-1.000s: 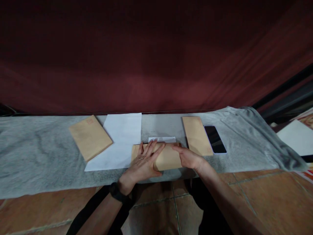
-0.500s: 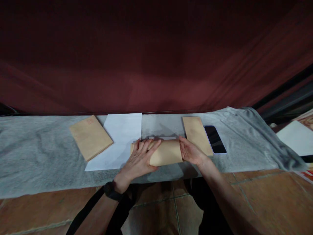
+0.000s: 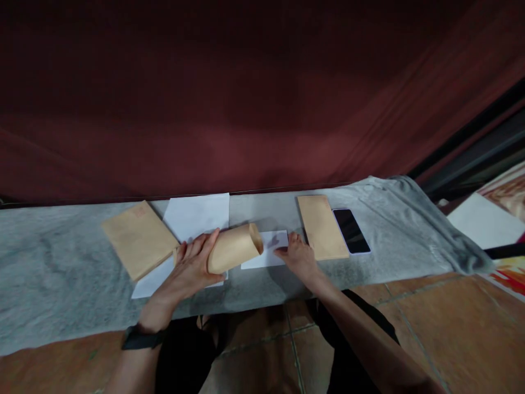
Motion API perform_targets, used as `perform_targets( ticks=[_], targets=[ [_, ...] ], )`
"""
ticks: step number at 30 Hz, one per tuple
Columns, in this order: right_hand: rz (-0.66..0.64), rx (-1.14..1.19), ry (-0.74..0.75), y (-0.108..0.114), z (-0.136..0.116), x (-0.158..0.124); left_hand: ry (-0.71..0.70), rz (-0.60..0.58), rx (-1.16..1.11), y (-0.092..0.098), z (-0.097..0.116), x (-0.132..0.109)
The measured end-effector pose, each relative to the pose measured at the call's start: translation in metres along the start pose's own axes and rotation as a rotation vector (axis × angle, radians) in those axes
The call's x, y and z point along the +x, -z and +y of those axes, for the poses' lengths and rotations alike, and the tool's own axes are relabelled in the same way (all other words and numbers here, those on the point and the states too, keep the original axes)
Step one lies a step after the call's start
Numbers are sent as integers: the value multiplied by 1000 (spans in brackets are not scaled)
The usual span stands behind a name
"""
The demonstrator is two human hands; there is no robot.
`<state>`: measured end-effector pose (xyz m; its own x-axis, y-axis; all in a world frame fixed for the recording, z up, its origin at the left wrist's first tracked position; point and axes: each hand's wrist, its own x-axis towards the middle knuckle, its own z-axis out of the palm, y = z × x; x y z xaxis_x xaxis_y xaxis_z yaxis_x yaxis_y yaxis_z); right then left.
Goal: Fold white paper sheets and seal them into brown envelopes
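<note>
My left hand (image 3: 189, 268) grips a brown paper envelope (image 3: 233, 249), squeezed so that its mouth bulges round and faces right. Just right of that mouth lies a folded white sheet of paper (image 3: 266, 257), flat on the grey cloth. At the sheet's right end, the thumb and bent fingers of my right hand (image 3: 299, 257) close on its edge. Part of the sheet's left end sits close beneath the envelope's mouth. Under my left hand and the envelope is a larger white sheet (image 3: 199, 210), partly covered.
A stack of brown envelopes (image 3: 139, 238) rests at the left, overlapping the large sheet. Right of my right hand lie another brown envelope (image 3: 322, 227) and a phone (image 3: 351, 231). Grey cloth (image 3: 414, 235) covers the bench; a dark red curtain (image 3: 262, 109) hangs behind.
My left hand has moved left with the envelope, whose mouth now gapes. My right hand has let go of the envelope and taken the folded sheet's right end, which is now uncovered.
</note>
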<state>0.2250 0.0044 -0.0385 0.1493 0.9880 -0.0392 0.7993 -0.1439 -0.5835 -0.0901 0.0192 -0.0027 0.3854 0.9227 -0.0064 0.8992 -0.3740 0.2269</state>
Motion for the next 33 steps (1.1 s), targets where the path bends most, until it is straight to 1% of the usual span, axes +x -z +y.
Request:
perform_targets(
  ticks=[3,6,8,11,13,17,18,19,21,22,28,33],
  targets=[
    [-37,-44,-45,1,-6,2,23,-31,-5,-1,-4,1],
    [-82,-112,-75,2,-7,6,26,-32,-18,-1,-6,2],
    [-81,-105,-42,3,-4,7,26,-29,-27,-2,-7,3],
    [-54,5,8,9,3,11,25,-27,-31,-4,-8,4],
    [23,126,22,18,10,16,21,-29,-25,-6,-9,4],
    [291,413,24,44,21,30,22,-33,-9,-12,-11,7],
    [324,493,39,49,22,32,23,-32,-5,-13,-11,8],
    [331,571,61,53,23,34,24,-28,0,-14,-11,9],
    [282,675,111,56,24,36,23,-10,7,-15,-10,11],
    [247,684,129,55,25,35,22,3,9,-15,-10,12],
    [24,483,160,45,37,35,-23,71,29,-17,-9,15],
    [-105,321,162,56,47,39,-71,106,57,-18,-7,18]
  ],
)
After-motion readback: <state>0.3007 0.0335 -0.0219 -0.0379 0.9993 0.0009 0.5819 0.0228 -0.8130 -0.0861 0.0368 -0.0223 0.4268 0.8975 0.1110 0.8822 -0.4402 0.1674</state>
